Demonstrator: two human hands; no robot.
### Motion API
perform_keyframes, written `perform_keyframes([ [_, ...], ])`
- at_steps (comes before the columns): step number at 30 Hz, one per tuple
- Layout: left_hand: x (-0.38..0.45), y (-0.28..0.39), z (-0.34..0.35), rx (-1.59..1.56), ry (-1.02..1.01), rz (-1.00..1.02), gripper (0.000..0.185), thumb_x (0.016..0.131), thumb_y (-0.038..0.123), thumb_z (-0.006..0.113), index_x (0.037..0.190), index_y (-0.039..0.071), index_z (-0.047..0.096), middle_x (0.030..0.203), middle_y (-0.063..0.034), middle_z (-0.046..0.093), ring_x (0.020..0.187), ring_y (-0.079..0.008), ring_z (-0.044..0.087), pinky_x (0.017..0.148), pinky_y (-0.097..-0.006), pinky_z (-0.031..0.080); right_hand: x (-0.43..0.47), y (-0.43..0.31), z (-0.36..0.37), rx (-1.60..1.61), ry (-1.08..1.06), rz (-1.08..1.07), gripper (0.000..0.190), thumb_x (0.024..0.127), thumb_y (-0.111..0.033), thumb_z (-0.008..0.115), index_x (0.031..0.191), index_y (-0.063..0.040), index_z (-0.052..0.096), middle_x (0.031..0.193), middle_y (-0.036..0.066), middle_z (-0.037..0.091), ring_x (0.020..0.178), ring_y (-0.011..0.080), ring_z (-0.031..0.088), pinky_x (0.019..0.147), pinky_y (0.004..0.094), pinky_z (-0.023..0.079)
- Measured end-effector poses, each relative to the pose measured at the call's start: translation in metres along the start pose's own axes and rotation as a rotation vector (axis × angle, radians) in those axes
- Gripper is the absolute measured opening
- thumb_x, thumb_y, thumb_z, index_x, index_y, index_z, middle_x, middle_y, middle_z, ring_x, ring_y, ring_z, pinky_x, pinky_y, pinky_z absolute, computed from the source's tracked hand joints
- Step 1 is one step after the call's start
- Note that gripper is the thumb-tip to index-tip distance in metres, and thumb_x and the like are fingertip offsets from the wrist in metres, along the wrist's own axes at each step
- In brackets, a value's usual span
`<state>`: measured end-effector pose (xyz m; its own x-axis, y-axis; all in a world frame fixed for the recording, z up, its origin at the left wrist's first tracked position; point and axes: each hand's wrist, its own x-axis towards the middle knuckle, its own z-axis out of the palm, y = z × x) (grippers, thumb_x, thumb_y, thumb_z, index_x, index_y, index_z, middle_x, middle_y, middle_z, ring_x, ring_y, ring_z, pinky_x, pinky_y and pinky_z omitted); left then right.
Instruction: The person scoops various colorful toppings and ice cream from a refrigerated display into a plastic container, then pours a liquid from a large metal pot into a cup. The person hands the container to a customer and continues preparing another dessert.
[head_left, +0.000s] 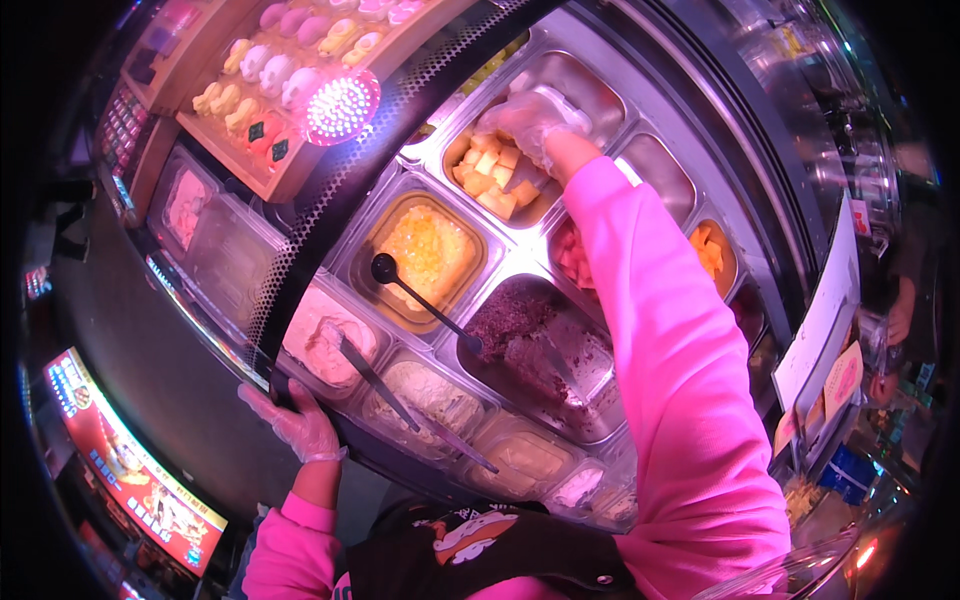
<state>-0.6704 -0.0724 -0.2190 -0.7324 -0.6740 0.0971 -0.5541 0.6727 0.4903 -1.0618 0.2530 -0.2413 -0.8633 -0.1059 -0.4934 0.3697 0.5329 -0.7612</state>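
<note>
My right hand (534, 124), in a clear plastic glove, reaches into a steel pan (600, 94) at the far side of the food well. Pale yellow fruit cubes (491, 169) lie right below it. The fingertips are turned away, so whether they grip anything cannot be told. My left hand (300, 424), also gloved, is at the lower end of the black perforated rail (300, 251). Its thumb and fingers are spread, with nothing seen in them. Between the hands, a black spoon (427, 300) lies across a tub of chopped yellow topping (431, 247) and a pan of dark purple grain (517, 322).
Nearer tubs hold pink cream (330, 341) and pale spread (442, 390), with spatulas (379, 382) laid across them. A lit round lamp (341, 107) hangs by a wooden tray (277, 169) of shaped sweets. Another person's hand (900, 311) shows at far right.
</note>
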Motion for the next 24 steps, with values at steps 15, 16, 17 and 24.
perform_keyframes([
  [15, 0.000, -0.002, 0.000, -0.019, -0.009, -0.016, 0.083, 0.102, 0.031, 0.062, 0.159, -0.007, 0.015, 0.166, -0.0283, 0.015, 0.154, -0.0406, 0.022, 0.125, -0.0451, 0.021, -0.005, 0.006, 0.018, -0.098, 0.109, -0.064, 0.056, 0.059, -0.029, 0.085, 0.104, 0.001, 0.072, 0.102, 0.019, 0.073, 0.097, 0.0325, 0.071, 0.087, 0.0369, 0.055],
  [16, 0.000, -0.002, 0.000, 0.007, -0.011, -0.028, 0.084, 0.102, 0.032, 0.062, 0.159, -0.007, 0.014, 0.166, -0.0283, 0.015, 0.154, -0.0405, 0.021, 0.125, -0.0451, 0.021, -0.005, 0.006, 0.018, -0.082, 0.093, -0.069, 0.056, 0.057, -0.033, 0.086, 0.101, 0.000, 0.073, 0.103, 0.019, 0.074, 0.098, 0.0334, 0.071, 0.086, 0.0374, 0.056],
  [17, 0.000, -0.001, 0.000, 0.017, -0.010, -0.025, 0.084, 0.102, 0.032, 0.062, 0.159, -0.007, 0.014, 0.166, -0.0283, 0.015, 0.154, -0.0404, 0.021, 0.125, -0.0450, 0.021, -0.005, 0.007, 0.018, -0.088, 0.093, -0.076, 0.051, 0.060, -0.026, 0.085, 0.100, 0.001, 0.071, 0.100, 0.017, 0.072, 0.095, 0.0307, 0.069, 0.085, 0.0363, 0.055],
  [24, 0.000, 0.001, 0.000, -0.007, -0.011, -0.007, 0.083, 0.103, 0.032, 0.061, 0.159, -0.007, 0.013, 0.167, -0.0283, 0.014, 0.154, -0.0397, 0.020, 0.126, -0.0451, 0.020, -0.019, 0.004, -0.002, -0.031, -0.153, -0.108, 0.033, 0.067, -0.008, 0.081, 0.097, -0.004, 0.067, 0.091, 0.007, 0.067, 0.088, 0.0231, 0.064, 0.081, 0.0338, 0.051],
])
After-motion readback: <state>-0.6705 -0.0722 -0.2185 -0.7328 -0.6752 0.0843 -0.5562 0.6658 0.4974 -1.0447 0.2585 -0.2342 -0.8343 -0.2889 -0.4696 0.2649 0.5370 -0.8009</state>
